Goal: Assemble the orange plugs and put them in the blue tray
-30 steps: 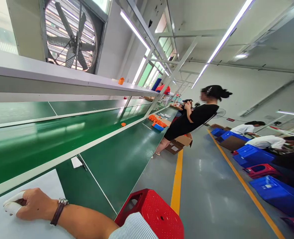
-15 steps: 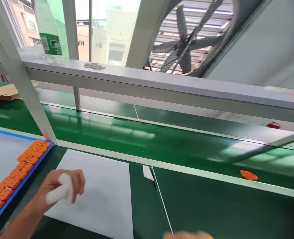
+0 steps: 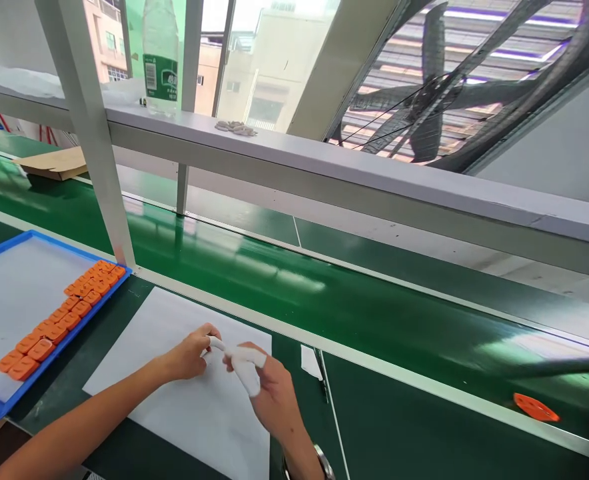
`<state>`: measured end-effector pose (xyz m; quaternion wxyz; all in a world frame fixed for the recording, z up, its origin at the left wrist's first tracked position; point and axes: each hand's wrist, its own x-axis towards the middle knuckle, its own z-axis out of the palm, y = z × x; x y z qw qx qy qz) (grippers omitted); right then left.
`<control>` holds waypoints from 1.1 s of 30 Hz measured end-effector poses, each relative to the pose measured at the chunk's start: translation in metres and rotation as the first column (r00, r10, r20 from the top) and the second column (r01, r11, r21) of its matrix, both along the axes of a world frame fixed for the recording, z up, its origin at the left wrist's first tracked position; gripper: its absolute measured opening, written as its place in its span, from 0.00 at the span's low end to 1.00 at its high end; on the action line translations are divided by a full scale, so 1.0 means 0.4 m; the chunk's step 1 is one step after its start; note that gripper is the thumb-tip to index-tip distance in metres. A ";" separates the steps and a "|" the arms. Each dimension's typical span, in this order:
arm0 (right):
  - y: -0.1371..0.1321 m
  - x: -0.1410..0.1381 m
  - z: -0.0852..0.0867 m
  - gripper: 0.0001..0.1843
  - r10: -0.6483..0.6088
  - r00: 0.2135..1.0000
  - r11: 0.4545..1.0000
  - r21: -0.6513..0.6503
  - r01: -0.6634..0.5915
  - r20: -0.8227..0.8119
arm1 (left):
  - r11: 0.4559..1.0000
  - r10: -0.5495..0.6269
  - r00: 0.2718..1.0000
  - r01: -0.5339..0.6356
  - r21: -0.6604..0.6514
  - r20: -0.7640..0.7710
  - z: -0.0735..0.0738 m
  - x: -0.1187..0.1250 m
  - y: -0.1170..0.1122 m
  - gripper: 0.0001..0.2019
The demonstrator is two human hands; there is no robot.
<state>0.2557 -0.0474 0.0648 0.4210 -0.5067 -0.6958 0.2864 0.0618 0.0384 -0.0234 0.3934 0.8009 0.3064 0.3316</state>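
Observation:
Over the white sheet (image 3: 199, 413) my two hands are close together, fingertips nearly meeting. My left hand (image 3: 187, 357) has its fingers curled in, and white finger covers (image 3: 218, 343) show at its fingertips. My right hand (image 3: 274, 393) also wears white covers on its thumb and index finger, which close in a pinch toward the left fingertips. Whatever lies between the fingertips is too small or hidden to make out. To the left stands a blue-rimmed tray (image 3: 4, 403) with rows of orange plastic pieces (image 3: 54, 327) along its right side.
A green conveyor belt (image 3: 254, 267) runs behind the sheet, with a lone orange piece (image 3: 536, 407) at right. A dark slim tool (image 3: 322, 380) and a white scrap (image 3: 310, 362) lie beside the sheet. A shelf (image 3: 324, 157) above carries a plastic bottle (image 3: 161, 67).
My left hand has moved right over the sheet and turned. My right hand has come up from the bottom edge to meet it. The view has shifted left.

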 end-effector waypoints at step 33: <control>0.165 -0.027 -0.289 0.20 0.042 0.992 0.991 0.124 -0.057 0.122 | 0.949 0.218 0.956 -0.255 0.186 0.196 -0.016 0.013 0.005 0.26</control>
